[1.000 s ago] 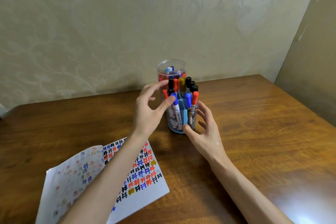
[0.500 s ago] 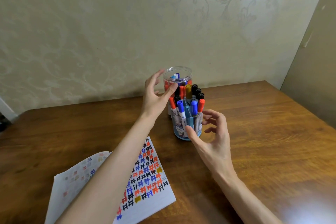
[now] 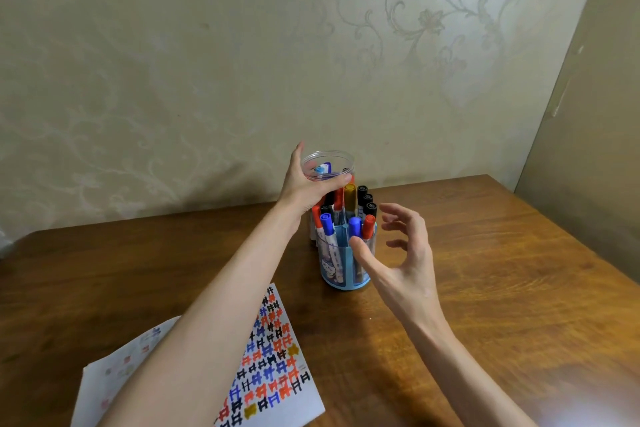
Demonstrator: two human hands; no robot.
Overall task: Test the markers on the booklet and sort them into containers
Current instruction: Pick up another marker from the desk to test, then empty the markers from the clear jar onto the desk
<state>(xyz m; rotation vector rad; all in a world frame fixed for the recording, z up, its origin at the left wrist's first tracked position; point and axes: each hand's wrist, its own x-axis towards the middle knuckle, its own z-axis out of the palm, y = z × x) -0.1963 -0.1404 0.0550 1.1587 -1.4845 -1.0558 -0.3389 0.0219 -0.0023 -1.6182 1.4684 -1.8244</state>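
Left hand [image 3: 304, 189] wraps round the clear jar [image 3: 332, 163] at centre frame, right behind the blue marker holder [image 3: 346, 270] packed with capped markers [image 3: 349, 198]. Right hand [image 3: 405, 260] hovers beside the holder, fingers loose, gripping nothing. The scribbled booklet [image 3: 273, 367] lies on the desk [image 3: 485, 270], lower left.

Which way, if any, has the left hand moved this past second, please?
Yes: the left hand went from the markers in the blue holder back to grip the clear jar behind.
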